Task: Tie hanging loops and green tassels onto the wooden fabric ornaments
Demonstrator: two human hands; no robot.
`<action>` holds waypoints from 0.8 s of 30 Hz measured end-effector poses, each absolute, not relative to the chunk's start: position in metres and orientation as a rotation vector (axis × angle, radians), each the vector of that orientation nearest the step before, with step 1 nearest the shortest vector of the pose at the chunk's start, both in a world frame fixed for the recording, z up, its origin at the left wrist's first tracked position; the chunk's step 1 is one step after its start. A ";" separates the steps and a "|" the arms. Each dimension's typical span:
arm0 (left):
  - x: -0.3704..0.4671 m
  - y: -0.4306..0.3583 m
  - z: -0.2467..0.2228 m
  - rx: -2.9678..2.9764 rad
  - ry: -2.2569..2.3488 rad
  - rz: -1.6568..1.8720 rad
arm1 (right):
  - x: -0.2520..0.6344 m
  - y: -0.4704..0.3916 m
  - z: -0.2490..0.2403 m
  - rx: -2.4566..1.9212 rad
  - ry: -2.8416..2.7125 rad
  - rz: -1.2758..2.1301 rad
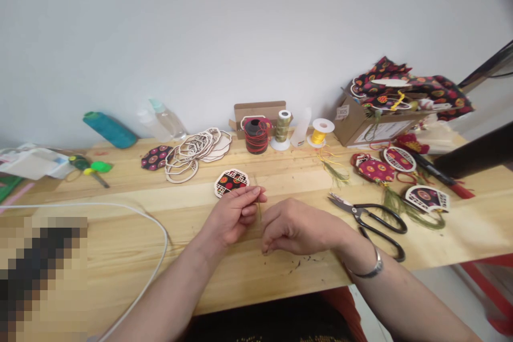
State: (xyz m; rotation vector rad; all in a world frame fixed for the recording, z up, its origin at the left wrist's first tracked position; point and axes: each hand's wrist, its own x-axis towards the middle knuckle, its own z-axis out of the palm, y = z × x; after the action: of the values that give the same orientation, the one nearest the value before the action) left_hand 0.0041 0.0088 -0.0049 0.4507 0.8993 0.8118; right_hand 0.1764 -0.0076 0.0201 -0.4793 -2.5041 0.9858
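My left hand [239,212] is closed, its thumb and forefinger pinching a thin strand of olive-green thread [259,212]. The thread's upper end pokes out above those fingertips. My right hand [294,226] is also closed, with the fingers curled down around the thread's lower part; its end is hidden there. Just beyond my left hand lies a patterned fabric ornament [231,181] in a pale cut-out frame, partly covered by the fingers. Black-handled scissors [368,219] rest to the right of my right hand, blades pointing left and slightly parted.
Behind stand a dark red cord spool [256,136], an olive thread spool [283,127] and a yellow spool [319,136]. Pale frames [182,171] are heaped left. Tasselled ornaments [427,200] and a fabric-filled box [348,123] sit right. A white cable [160,224] crosses the left side.
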 end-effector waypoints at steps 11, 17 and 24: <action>0.006 0.008 -0.003 0.464 0.905 0.832 | 0.173 -0.009 0.008 -0.518 -2.626 1.229; 0.006 0.008 -0.004 0.485 0.913 0.823 | 0.171 -0.009 0.009 -0.471 -2.632 1.333; 0.007 0.007 -0.003 0.508 0.927 0.807 | 0.170 -0.010 0.004 -0.470 -2.608 1.371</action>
State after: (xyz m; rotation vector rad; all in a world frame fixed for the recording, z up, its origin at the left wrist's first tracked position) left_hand 0.0072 0.0072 -0.0028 0.5084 0.9265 0.8072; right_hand 0.1701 -0.0099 0.0041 -0.4703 -2.6078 1.3710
